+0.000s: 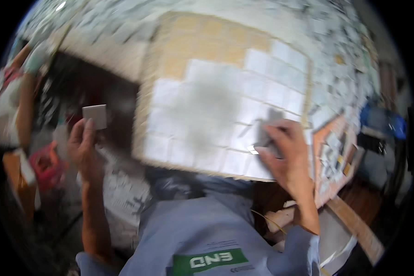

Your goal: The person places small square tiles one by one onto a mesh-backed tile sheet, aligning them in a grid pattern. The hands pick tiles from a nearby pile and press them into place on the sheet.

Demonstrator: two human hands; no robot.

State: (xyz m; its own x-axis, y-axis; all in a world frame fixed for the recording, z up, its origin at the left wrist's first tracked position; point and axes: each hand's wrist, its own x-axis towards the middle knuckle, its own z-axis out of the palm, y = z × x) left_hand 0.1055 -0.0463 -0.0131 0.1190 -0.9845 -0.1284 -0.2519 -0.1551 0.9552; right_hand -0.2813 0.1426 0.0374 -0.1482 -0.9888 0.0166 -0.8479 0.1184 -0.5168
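Note:
My left hand (85, 147), off the board's left side, pinches a square white tile (95, 116) upright between thumb and fingers. A tilted board (207, 34) lies in front of me. White square tiles (168, 122) cover its near and right parts in rows, while its far left part shows a bare yellowish face. Over the lower right tiles hovers my right hand (287, 152), its thumb and fingers curled toward each other. A small bright white bit (253, 149) shows at the thumb tip; blur hides what exactly the fingers hold.
Many broken tile pieces (336, 37) cover the surface beyond and right of the board. An orange-edged tray (329, 158) of fragments stands at right. Another person's gloved hand (37, 57) is at far left, above a pink basket (48, 165). A wooden strip (356, 227) lies lower right.

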